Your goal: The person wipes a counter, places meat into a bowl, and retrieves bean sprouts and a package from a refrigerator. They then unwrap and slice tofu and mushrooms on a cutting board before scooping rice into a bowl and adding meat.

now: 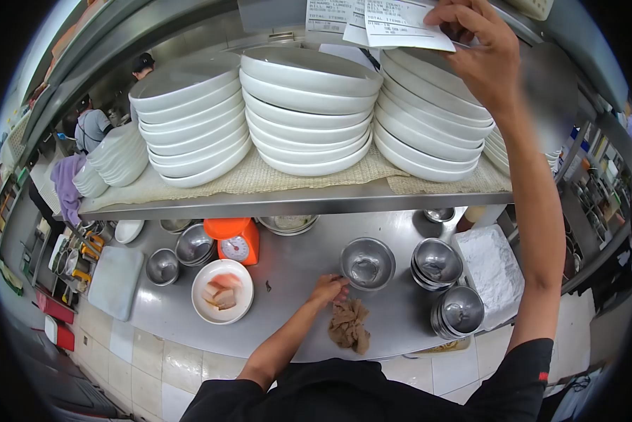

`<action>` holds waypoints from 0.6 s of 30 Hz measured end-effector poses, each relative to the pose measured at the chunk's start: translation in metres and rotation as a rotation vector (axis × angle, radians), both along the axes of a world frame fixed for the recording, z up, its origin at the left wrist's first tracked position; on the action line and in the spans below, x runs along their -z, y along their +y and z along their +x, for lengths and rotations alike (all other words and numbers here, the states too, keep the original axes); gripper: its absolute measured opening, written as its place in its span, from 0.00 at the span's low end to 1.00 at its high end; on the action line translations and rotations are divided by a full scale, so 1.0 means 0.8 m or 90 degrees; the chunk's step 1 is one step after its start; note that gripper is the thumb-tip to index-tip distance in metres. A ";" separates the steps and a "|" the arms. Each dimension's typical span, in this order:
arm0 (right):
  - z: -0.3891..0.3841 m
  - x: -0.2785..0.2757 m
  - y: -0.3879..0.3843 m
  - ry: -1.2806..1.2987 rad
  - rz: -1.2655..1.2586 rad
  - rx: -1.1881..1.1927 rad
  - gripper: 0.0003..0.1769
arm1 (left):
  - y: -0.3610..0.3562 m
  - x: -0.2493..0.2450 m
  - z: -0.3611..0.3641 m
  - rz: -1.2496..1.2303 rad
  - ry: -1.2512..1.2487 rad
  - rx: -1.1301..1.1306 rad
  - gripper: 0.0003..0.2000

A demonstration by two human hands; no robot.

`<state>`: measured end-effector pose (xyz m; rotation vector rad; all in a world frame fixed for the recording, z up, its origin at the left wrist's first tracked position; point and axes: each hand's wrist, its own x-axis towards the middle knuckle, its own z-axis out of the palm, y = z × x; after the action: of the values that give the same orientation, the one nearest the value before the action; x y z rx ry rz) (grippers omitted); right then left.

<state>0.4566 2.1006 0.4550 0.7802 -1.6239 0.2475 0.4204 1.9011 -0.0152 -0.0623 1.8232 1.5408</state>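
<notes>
My right hand is raised above the shelf, its fingers closed on the corner of a printed paper slip. More printed slips hang to the left of it. Down at the steel counter, my left hand is at the lower left edge of an empty metal bowl; its fingers are curled, and whether they grip the rim is too small to tell. A crumpled brown cloth lies just below that hand.
Stacked white plates fill the shelf. An orange scale, a white bowl with food pieces, stacked metal bowls, a foil-covered tray and a white board are below. Two people stand at the back left.
</notes>
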 end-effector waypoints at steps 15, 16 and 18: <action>0.037 -0.022 -0.011 -0.320 -0.147 -0.056 0.13 | 0.005 0.006 0.005 0.007 -0.011 -0.010 0.13; 0.031 -0.021 -0.008 -0.353 -0.200 -0.072 0.11 | 0.006 0.005 0.005 0.008 -0.005 -0.014 0.13; 0.019 -0.019 -0.009 -0.348 -0.216 -0.135 0.11 | 0.006 0.003 0.006 0.011 -0.010 -0.017 0.14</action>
<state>0.4720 2.0934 0.4700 0.6513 -1.9320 0.9292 0.4254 1.9063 -0.0179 -0.0906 1.8032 1.5696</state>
